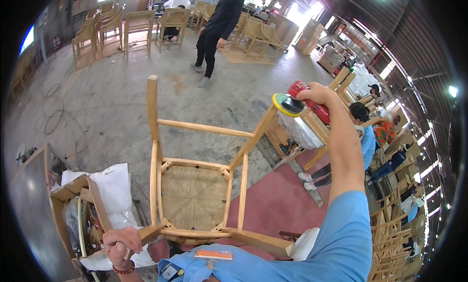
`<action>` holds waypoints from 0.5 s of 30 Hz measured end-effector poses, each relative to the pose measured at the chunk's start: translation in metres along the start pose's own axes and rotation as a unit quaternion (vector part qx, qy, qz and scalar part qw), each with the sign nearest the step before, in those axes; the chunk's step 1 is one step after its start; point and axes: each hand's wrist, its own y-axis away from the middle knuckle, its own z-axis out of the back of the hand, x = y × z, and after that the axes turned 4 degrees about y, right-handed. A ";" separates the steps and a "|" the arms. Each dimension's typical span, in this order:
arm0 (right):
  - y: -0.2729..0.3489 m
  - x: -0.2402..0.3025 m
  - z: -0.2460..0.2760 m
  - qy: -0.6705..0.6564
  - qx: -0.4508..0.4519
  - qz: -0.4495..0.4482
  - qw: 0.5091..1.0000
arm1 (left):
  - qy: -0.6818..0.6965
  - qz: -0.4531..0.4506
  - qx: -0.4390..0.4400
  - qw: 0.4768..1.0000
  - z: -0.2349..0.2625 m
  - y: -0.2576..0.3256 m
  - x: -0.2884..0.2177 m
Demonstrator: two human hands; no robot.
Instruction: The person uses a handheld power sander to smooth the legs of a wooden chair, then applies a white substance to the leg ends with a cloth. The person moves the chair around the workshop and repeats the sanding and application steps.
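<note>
A light wooden chair frame [204,128] with a woven seat [195,196] is tipped over in front of me, its legs pointing away and toward me. Closed around the end of the near left chair leg [150,232] is my left hand [122,245]. My right hand [316,94], arm stretched forward, grips a red disc sander [319,111]. The sander's round yellow-edged pad [280,105] is at the tip of the far right leg [265,120]; I cannot tell whether they touch.
To the left, a wooden box [68,190] of tools and scraps stands by white sheeting [122,182]. A hose [53,111] lies on the floor. One person [219,23] stands ahead; another in blue [368,140] is at the right. More chairs [139,28] line the back.
</note>
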 end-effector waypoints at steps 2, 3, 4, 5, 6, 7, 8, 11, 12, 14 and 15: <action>0.000 -0.011 0.005 0.050 -0.048 -0.031 0.997 | -0.003 -0.002 -0.012 1.000 0.001 0.000 0.000; 0.002 -0.016 0.007 0.057 -0.049 -0.034 0.997 | 0.001 0.003 -0.003 1.000 0.001 0.000 0.000; 0.003 -0.020 0.008 0.074 -0.061 -0.053 0.994 | 0.007 0.005 0.004 1.000 0.002 -0.001 0.000; 0.005 -0.023 0.009 0.024 -0.044 -0.079 0.996 | 0.013 0.007 0.007 1.000 0.002 -0.002 0.000; 0.005 -0.024 0.009 0.000 -0.037 -0.047 0.998 | 0.010 0.009 0.009 1.000 0.002 -0.003 0.000; 0.005 -0.025 0.007 -0.022 -0.031 -0.028 0.999 | 0.006 0.011 0.007 1.000 0.002 -0.004 0.000; 0.004 -0.025 0.006 -0.046 -0.023 -0.018 0.999 | 0.003 0.012 0.008 1.000 0.002 -0.005 0.000; -0.005 -0.021 -0.001 -0.062 0.025 0.021 0.998 | 0.006 0.015 0.011 1.000 0.002 -0.005 -0.001; -0.009 -0.019 -0.003 -0.023 -0.007 -0.007 1.000 | 0.007 0.022 0.013 1.000 0.002 -0.004 -0.001; -0.013 -0.016 -0.003 0.019 -0.042 0.000 0.999 | 0.009 0.020 0.014 1.000 0.002 -0.002 -0.002; -0.012 -0.014 0.001 -0.004 -0.036 -0.007 0.999 | 0.017 0.022 0.008 1.000 0.002 -0.001 -0.002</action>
